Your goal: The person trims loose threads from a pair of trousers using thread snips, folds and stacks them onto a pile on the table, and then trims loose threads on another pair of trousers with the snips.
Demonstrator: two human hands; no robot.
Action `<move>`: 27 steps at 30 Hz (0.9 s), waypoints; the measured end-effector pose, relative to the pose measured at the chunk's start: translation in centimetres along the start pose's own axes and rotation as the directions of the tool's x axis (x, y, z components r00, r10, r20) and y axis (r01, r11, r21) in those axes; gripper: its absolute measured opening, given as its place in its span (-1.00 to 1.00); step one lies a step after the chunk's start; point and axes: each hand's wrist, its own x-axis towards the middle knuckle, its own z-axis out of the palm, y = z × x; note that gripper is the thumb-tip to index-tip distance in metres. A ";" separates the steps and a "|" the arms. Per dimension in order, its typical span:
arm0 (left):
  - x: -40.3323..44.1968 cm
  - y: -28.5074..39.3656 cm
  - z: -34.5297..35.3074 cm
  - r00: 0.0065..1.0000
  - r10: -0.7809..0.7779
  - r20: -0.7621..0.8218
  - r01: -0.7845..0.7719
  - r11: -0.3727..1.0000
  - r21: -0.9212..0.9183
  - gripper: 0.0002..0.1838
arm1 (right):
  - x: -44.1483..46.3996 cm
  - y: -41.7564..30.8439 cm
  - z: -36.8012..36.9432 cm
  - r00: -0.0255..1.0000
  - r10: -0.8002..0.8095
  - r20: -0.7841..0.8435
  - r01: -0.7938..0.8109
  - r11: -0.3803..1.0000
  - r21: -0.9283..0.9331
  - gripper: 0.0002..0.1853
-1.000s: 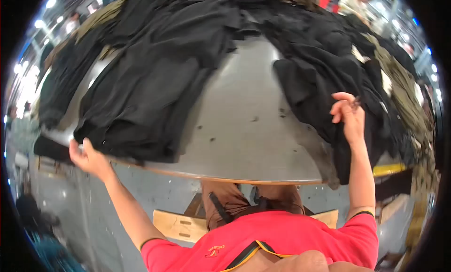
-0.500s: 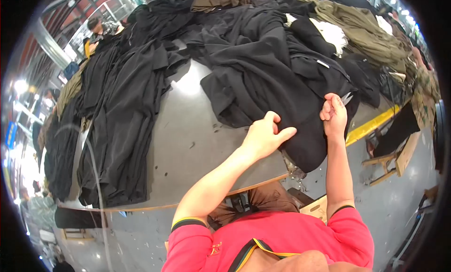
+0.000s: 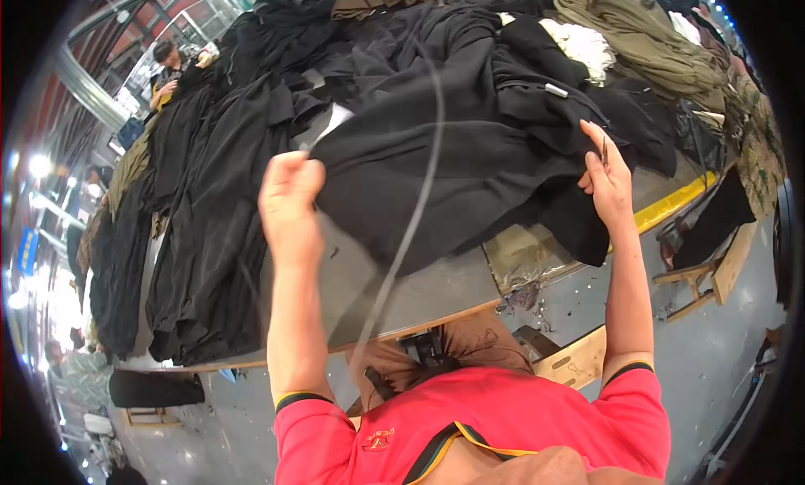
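My left hand point(image 3: 289, 191) is closed on the corner of a black garment point(image 3: 419, 183), which is pulled out across the grey table point(image 3: 335, 254). At the garment's right side is my right hand point(image 3: 610, 179), its fingers curled round small metal snips point(image 3: 605, 150) that are partly hidden. Just above the right hand lies dark cloth with a small white piece point(image 3: 555, 90) on it. Whether the right fingers also touch the cloth cannot be made out.
More black garments point(image 3: 210, 217) lie at the left. Olive cloth point(image 3: 646, 45) and white cloth point(image 3: 583, 49) are piled at the back right. A yellow strip point(image 3: 675, 204) marks the right edge, near a wooden stool point(image 3: 713, 275). Another person point(image 3: 172, 70) is at the far left.
My left hand has moved left and closed on the black garment, whose near part is now spread leftward. A plastic-covered patch of table shows beneath it. The right hand stays near its place.
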 end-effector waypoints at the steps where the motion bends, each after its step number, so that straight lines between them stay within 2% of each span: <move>1: -0.1 1.2 -1.5 0.996 0.006 -0.094 -0.015 0.996 -0.085 -0.95 | -0.3 -0.5 0.9 0.999 -0.029 0.024 0.029 0.999 -0.017 -0.56; 3: -0.7 4.1 -3.6 0.964 -0.101 -0.247 0.047 0.976 -0.215 -0.96 | -0.2 -0.5 2.5 1.000 0.000 0.011 0.001 0.996 -0.092 -0.54; 5: -0.1 2.1 -10.7 0.984 -0.013 -0.180 -0.005 0.995 -0.097 -0.96 | 0.5 -0.1 3.9 0.999 0.048 0.002 -0.047 0.992 -0.114 -0.53; 6: -0.4 1.5 -12.9 0.976 -0.080 -0.204 0.061 0.994 -0.094 -0.95 | 0.8 1.7 4.2 0.989 0.151 -0.004 -0.151 0.988 -0.015 -0.53; 7: -0.6 0.7 -14.8 0.927 -0.077 -0.367 0.108 0.992 0.065 -0.93 | 0.7 2.0 4.6 0.979 0.201 -0.045 -0.200 0.979 0.024 -0.53; 9: -2.1 -2.5 -19.5 0.949 -0.009 -0.317 0.088 0.968 0.235 -0.89 | 0.6 2.9 4.1 0.968 0.248 -0.044 -0.250 0.967 -0.052 -0.54; 11: -4.3 -3.9 -20.7 0.945 -0.075 -0.319 0.169 0.945 0.279 -0.87 | 0.0 2.9 3.5 0.989 0.127 -0.071 -0.130 0.990 -0.049 -0.56; 12: -5.0 -4.3 -21.3 0.938 -0.110 -0.329 0.214 0.930 0.300 -0.88 | -0.2 3.4 2.5 0.992 0.116 -0.042 -0.120 0.986 -0.116 -0.56; 13: -5.6 -4.3 -21.2 0.930 -0.128 -0.345 0.241 0.920 0.310 -0.88 | -0.8 2.0 2.3 0.993 0.072 -0.092 -0.082 0.991 -0.110 -0.58; 14: -5.8 -4.6 -21.7 0.924 -0.124 -0.363 0.259 0.900 0.350 -0.87 | -1.0 1.9 2.4 0.978 -0.159 -0.135 0.135 0.977 -0.166 -0.60; 15: -5.9 -5.0 -21.9 0.918 -0.122 -0.376 0.275 0.881 0.385 -0.85 | -1.6 1.6 2.3 0.964 -0.235 -0.124 0.213 0.962 -0.172 -0.63; 16: -6.0 -5.2 -21.5 0.912 -0.085 -0.401 0.300 0.804 0.513 -0.85 | -2.1 1.4 2.1 0.944 -0.311 -0.112 0.289 0.941 -0.178 -0.66; 18: -5.4 -5.2 -20.0 0.911 -0.003 -0.413 0.334 0.595 0.731 -0.84 | -4.8 -0.3 2.6 0.976 -0.218 -0.003 0.216 0.971 -0.104 -0.65; 19: -5.2 -5.1 -19.3 0.903 -0.075 -0.423 0.391 0.554 0.735 -0.79 | -5.9 -2.0 3.9 0.948 -0.293 0.121 0.308 0.943 -0.129 -0.59; 21: -6.0 -6.2 -18.2 0.966 0.217 -0.138 0.062 0.325 0.944 -0.70 | -7.3 -5.0 6.9 0.817 -0.448 0.363 0.535 0.824 -0.186 -0.47; 22: -6.6 -4.7 -16.2 0.964 0.234 -0.123 0.035 0.348 0.937 -0.61 | -7.8 -5.3 8.2 0.775 -0.469 0.424 0.584 0.787 -0.197 -0.40; 23: -7.4 -4.1 -14.7 0.939 0.335 -0.070 -0.065 0.376 0.924 -0.64 | -8.2 -5.0 9.0 0.797 -0.399 0.453 0.529 0.824 -0.203 -0.38; 25: -10.0 -2.6 -10.5 0.912 0.393 0.117 -0.307 0.465 0.830 -0.65 | -8.5 -4.3 10.3 0.804 -0.463 0.372 0.539 0.832 -0.129 -0.40; 27: -12.7 -2.6 -6.5 0.907 0.319 0.275 -0.409 0.504 0.761 -0.59 | -8.6 -4.4 10.7 0.789 -0.513 0.339 0.566 0.821 -0.077 -0.40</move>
